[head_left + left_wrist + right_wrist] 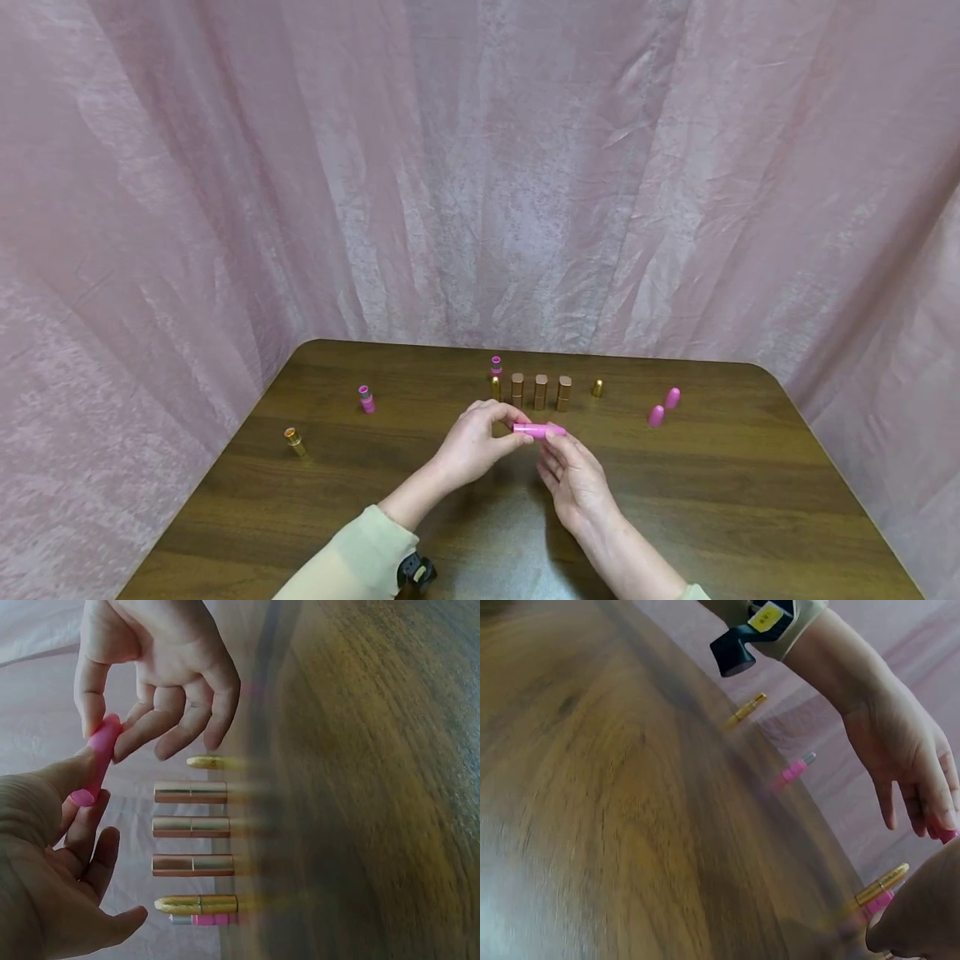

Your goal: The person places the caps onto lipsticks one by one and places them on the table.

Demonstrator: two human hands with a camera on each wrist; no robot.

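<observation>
A pink lipstick tube (538,431) lies level in the air over the table, pinched at both ends. My left hand (474,443) grips its left end between thumb and fingers. Thumb and index finger of my right hand (579,483) pinch the right end. In the left wrist view the same pink tube (103,759) slants between both hands. Three rose-gold lipsticks (540,392) stand upright just beyond the hands, with a gold lipstick (495,388) at their left. The right wrist view shows only a sliver of the tube (946,835), the rest hidden.
Left on the wooden table (720,492) stand a capless pink lipstick base (366,400) and a capless gold base (295,442). Another pink base (496,363) is behind the gold lipstick. Right are a gold cap (597,388) and two pink caps (672,397). Pink curtains (510,167) surround the table.
</observation>
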